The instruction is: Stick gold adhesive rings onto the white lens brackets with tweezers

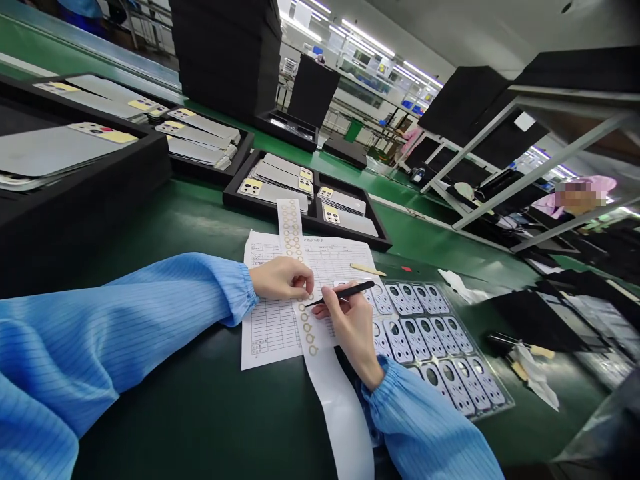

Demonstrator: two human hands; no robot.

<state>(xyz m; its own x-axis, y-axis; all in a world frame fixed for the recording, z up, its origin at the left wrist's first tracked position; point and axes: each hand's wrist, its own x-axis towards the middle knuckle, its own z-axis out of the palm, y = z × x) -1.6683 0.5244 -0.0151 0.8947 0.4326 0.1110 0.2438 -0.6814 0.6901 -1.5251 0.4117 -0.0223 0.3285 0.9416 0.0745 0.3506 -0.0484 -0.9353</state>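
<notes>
My right hand (350, 327) grips slim black tweezers (354, 290) whose fine tip points at a white strip (345, 413) carrying small gold-coloured rings (306, 327). Over the same strip, my left hand (283, 277) has thumb and forefinger pinched together; what lies between them is too small to make out. The strip runs from the near edge of view up across a printed form sheet (270, 333). Beside my right wrist is a clear tray (487, 413) with rows of grey camera-cover plates (430, 337), partly hidden by my hand and sleeve.
Black trays (230, 197) hold silver phone back panels (285, 177) with yellow-covered camera areas. A large black box (150, 167) stands at left. A tan stick (367, 269), white tissue (463, 287) and black tool (503, 340) lie rightward. Another person (555, 200) is behind a metal rack (480, 160).
</notes>
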